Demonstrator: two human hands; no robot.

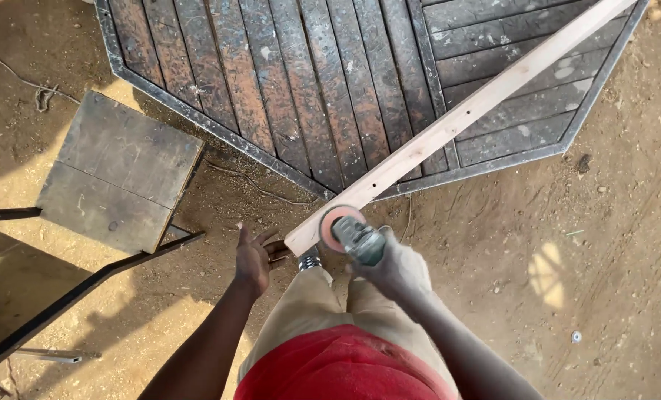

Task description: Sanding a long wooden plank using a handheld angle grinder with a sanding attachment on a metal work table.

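The right hand (399,268), in a pale glove, is wrapped around a grinder (359,241) — its pinkish disc (336,220) sits against the near end of a pale plank (456,118). The left hand (253,259) hangs open, fingers loosely spread, just beside that end and touching nothing I can make out. The plank runs up to the right, slanting across a dark slatted metal panel (271,81) lying on the dirt ground (605,244). To the left stands a small grey bench (119,170) — a dark metal bar (86,292) angles beneath it.
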